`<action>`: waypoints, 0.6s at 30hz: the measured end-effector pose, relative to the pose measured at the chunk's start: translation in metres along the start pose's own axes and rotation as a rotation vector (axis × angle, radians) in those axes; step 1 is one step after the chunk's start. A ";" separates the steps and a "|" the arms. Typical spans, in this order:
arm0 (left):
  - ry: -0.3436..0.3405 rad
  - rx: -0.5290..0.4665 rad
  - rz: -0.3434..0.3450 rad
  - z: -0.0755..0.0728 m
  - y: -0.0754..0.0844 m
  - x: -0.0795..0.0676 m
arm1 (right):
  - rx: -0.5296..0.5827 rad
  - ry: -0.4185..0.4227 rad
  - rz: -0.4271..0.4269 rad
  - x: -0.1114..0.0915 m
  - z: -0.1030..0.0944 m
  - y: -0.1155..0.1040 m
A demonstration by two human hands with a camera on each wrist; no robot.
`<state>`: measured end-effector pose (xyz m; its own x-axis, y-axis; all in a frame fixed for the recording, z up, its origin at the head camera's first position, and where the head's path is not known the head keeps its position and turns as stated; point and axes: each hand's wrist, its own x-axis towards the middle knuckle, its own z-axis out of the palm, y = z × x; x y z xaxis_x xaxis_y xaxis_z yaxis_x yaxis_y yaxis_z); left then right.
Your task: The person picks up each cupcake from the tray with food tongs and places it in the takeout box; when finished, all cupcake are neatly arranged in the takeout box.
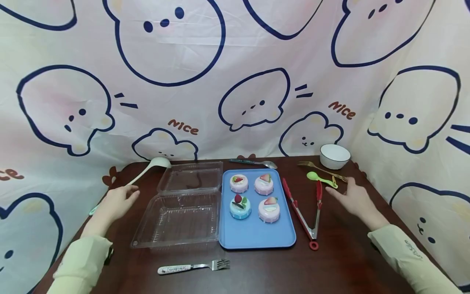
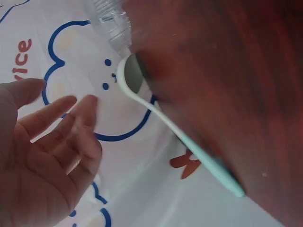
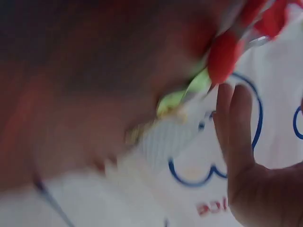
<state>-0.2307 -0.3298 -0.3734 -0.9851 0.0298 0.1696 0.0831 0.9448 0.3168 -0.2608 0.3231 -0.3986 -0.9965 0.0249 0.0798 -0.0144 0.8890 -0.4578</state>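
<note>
My left hand (image 1: 118,201), fingers loosely bent and holding nothing, hovers over the handle of a pale ladle (image 1: 158,162) at the table's left edge. In the left wrist view the ladle (image 2: 165,120) lies apart from the fingers. My right hand (image 1: 355,201) is empty too, its fingers stretched out near a small green spoon (image 1: 315,176) and a gold fork (image 1: 318,166). Close to its left lie red-tipped tongs (image 1: 306,222), arms spread. The right wrist view is blurred, with the straight fingers (image 3: 240,125) showing beside the red tong tips (image 3: 222,56).
A blue tray (image 1: 253,239) in the middle bears several small cakes (image 1: 269,210). Left of it stands a clear plastic box (image 1: 183,218), lid folded back. A fork (image 1: 194,267) lies in front, a metal spoon (image 1: 255,163) behind, a white bowl (image 1: 334,157) at back right.
</note>
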 end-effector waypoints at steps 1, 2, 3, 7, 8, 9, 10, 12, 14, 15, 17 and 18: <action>0.000 -0.022 0.011 0.003 -0.002 -0.001 | 0.053 -0.054 0.034 -0.001 0.004 -0.002; -0.008 -0.050 0.018 0.006 -0.003 -0.002 | 0.101 -0.104 0.070 -0.003 0.008 -0.004; -0.019 -0.078 0.021 0.008 -0.005 -0.004 | 0.144 -0.147 0.101 -0.004 0.012 -0.006; -0.096 -0.184 -0.023 0.020 -0.005 -0.011 | 0.214 -0.259 0.182 -0.012 0.030 -0.015; -0.110 -0.207 -0.037 0.023 -0.004 -0.012 | 0.216 -0.275 0.200 -0.013 0.034 -0.017; -0.118 -0.221 -0.046 0.025 -0.004 -0.014 | 0.217 -0.288 0.214 -0.015 0.038 -0.020; -0.122 -0.228 -0.055 0.028 -0.004 -0.015 | 0.218 -0.297 0.228 -0.016 0.042 -0.022; -0.126 -0.247 -0.065 0.032 -0.004 -0.017 | 0.217 -0.300 0.251 -0.017 0.049 -0.028; -0.127 -0.272 -0.075 0.034 -0.004 -0.017 | 0.212 -0.292 0.256 -0.017 0.054 -0.032; -0.128 -0.288 -0.080 0.036 -0.004 -0.018 | 0.202 -0.285 0.255 -0.017 0.056 -0.035; -0.133 -0.321 -0.091 0.038 -0.004 -0.019 | 0.179 -0.270 0.250 -0.017 0.059 -0.039; -0.137 -0.342 -0.095 0.039 -0.004 -0.019 | 0.167 -0.267 0.249 -0.017 0.061 -0.040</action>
<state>-0.2184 -0.3216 -0.4140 -0.9999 0.0123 0.0054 0.0130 0.7829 0.6220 -0.2484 0.2590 -0.4352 -0.9571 0.0912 -0.2751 0.2394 0.7838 -0.5730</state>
